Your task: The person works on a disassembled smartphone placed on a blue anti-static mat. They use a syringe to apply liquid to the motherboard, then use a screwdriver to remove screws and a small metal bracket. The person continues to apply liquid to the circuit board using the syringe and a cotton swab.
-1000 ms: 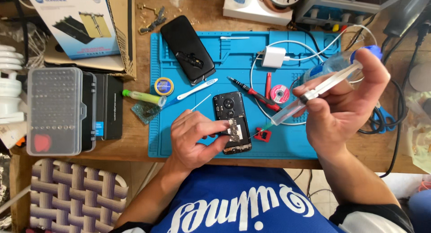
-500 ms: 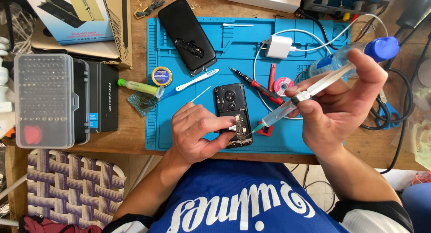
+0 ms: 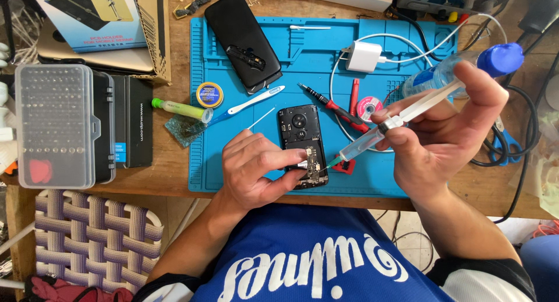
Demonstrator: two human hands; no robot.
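Note:
An opened black phone [image 3: 300,140] with its circuit board showing lies on a blue work mat [image 3: 314,57]. My left hand [image 3: 256,169] rests on the phone's lower left side, fingers pressed against the board. My right hand [image 3: 448,127] holds a clear syringe [image 3: 372,138] slanted down to the left, its green tip just right of the phone's lower end. The same hand also grips a clear bottle with a blue cap [image 3: 466,69].
On the mat lie a black phone back cover [image 3: 241,40], a white charger with cable [image 3: 364,56], a red-handled screwdriver [image 3: 332,107], a toothbrush [image 3: 247,103] and a solder tin [image 3: 209,94]. A clear screwdriver-bit case [image 3: 55,126] and cardboard box [image 3: 105,22] sit left.
My right hand has lowered the syringe and brought its tip closer to the phone's lower end. My left hand stays on the phone. The view has shifted down slightly.

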